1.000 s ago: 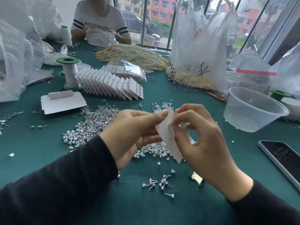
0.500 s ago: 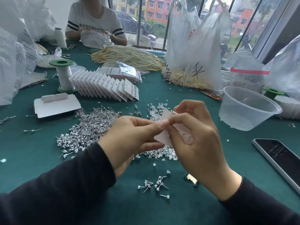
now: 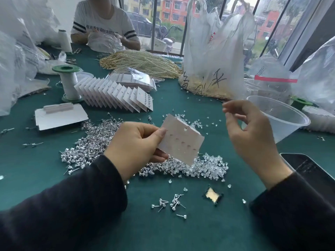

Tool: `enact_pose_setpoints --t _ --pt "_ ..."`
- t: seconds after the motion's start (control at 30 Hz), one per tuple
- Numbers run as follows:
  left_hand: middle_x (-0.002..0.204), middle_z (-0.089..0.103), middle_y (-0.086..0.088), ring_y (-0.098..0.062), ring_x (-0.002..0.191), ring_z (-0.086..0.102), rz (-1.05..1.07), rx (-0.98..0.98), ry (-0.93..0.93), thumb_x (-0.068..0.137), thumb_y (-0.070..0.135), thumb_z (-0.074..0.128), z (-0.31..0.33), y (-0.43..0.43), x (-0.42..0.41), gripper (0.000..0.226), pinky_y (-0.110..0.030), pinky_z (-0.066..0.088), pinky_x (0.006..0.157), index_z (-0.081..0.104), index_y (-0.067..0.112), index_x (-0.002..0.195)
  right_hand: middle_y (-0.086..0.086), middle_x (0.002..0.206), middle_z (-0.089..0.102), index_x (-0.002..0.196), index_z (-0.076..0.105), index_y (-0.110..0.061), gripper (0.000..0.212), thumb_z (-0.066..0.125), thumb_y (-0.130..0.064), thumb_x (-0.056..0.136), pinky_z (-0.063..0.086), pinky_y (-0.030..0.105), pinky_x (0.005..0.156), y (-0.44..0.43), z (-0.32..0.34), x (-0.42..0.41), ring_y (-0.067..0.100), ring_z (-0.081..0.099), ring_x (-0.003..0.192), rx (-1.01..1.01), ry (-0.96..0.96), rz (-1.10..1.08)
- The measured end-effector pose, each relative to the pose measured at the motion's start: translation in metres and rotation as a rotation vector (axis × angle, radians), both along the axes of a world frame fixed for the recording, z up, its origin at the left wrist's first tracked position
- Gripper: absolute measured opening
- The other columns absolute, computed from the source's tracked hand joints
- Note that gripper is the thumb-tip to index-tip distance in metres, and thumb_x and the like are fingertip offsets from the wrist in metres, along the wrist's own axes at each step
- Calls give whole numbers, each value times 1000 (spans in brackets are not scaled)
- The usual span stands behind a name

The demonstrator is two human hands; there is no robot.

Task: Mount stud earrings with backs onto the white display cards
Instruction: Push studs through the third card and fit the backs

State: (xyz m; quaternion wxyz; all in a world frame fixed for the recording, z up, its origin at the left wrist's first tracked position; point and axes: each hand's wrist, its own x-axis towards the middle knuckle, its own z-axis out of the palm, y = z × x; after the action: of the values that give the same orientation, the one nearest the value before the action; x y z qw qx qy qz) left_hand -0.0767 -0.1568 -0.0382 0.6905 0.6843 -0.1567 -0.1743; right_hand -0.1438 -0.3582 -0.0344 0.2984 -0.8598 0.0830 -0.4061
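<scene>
The white display card (image 3: 181, 142) is up in the air, tilted, in the grip of the left hand (image 3: 134, 144). The thumb lies on the card's near face and the other fingers curl behind its left edge. The card has one round hole near the top and a slanted row of small marks across the middle.

The right hand (image 3: 253, 134) is lifted to the right of the card and does not touch it. Its fingers are bent, with the tips close together. They are blurry, so I cannot tell if this grip has something tiny in it.

Right under the card sits a heap of clear earring backs (image 3: 208, 167) on the green worktop (image 3: 36, 169). A big heap of silver stud earrings (image 3: 90, 142) lies to the left of the left grip. A few more studs (image 3: 172, 203) lie closer to the person, below both hands.

Past the left grip stands a row of filled cards (image 3: 116, 95), leaning on each other, beside a green spool (image 3: 68, 82). A clear plastic bowl (image 3: 282, 120) sits just behind the right hand. A phone (image 3: 311, 171) lies to the right of that wrist.
</scene>
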Motion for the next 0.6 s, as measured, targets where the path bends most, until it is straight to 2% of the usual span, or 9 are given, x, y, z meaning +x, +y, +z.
enact_pose_setpoints --t 0.1,0.17,0.23,0.33,0.4,0.5,0.6 --pt "63 68 -8 -20 52 68 56 80 -117 87 12 56 -2 1 4 20 -25 57 51 66 14 70 3 86 68 90 68 -16 15 60 -4 84 41 18 70 -33 -10 3 11 58 72 -59 359 -124" --pt "64 67 -9 -19 53 68 78 71 -83 87 11 56 -2 1 6 21 -23 57 51 64 14 68 -4 74 65 84 70 -18 14 62 -6 82 39 18 62 -43 -14 3 6 55 64 -46 501 -90" --pt "65 67 -12 -20 52 68 92 39 -32 87 10 56 -1 1 8 22 -21 56 49 63 11 66 -9 70 61 84 71 -21 14 64 -8 82 39 18 61 -45 -19 7 5 55 62 -39 504 -58" --pt "67 67 -16 -23 53 68 99 0 26 87 8 57 -1 2 8 21 -22 56 48 63 7 67 -7 75 58 102 71 -21 20 64 -16 84 36 20 69 -39 -28 20 3 51 65 -93 507 -48" --pt "70 67 -18 -24 53 68 94 -14 58 86 8 58 0 1 8 17 -22 56 47 63 4 71 -7 78 53 107 69 -21 23 63 -21 86 33 18 71 -37 -34 28 1 48 65 -121 513 -42" --pt "68 66 -18 -23 50 67 87 -43 101 85 7 59 -1 1 9 13 -21 54 44 63 2 74 -7 79 53 100 72 -20 17 64 -23 85 35 21 69 -36 -40 35 0 48 66 -135 489 -56" --pt "69 66 -17 -23 50 67 84 -53 118 85 8 60 -2 1 10 12 -21 55 45 64 2 74 -8 69 58 97 72 -18 15 64 -19 84 39 22 67 -43 -40 36 2 51 64 -60 422 -86"
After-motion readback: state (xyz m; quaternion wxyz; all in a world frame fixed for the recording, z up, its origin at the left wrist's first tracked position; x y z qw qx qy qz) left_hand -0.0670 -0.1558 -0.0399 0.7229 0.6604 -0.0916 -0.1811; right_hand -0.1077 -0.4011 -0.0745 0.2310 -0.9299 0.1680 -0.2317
